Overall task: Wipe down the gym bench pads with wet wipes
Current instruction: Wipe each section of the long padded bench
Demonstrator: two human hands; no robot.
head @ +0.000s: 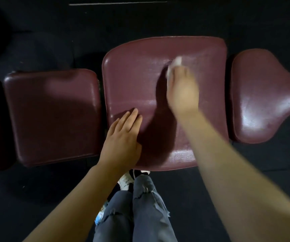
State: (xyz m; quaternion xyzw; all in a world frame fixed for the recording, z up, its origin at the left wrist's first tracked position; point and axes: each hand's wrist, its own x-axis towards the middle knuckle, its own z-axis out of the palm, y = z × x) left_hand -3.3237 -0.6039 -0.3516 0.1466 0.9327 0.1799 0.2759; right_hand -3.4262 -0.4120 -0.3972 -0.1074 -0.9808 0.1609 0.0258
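Being wiped at present is the middle bench pad [133, 81], with a white wet wipe [176, 64] being grasped under the blurred right hand [182, 89] toward one o'clock on it. The left hand [123, 137], fingers straight, is being pressed flat at seven o'clock. Judged next: strokes are being called for over the dry near-left area, then the left pad [53, 116]

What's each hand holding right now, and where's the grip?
The right hand holds a white wet wipe bunched under its fingers. The left hand holds nothing; it rests flat on the middle pad.
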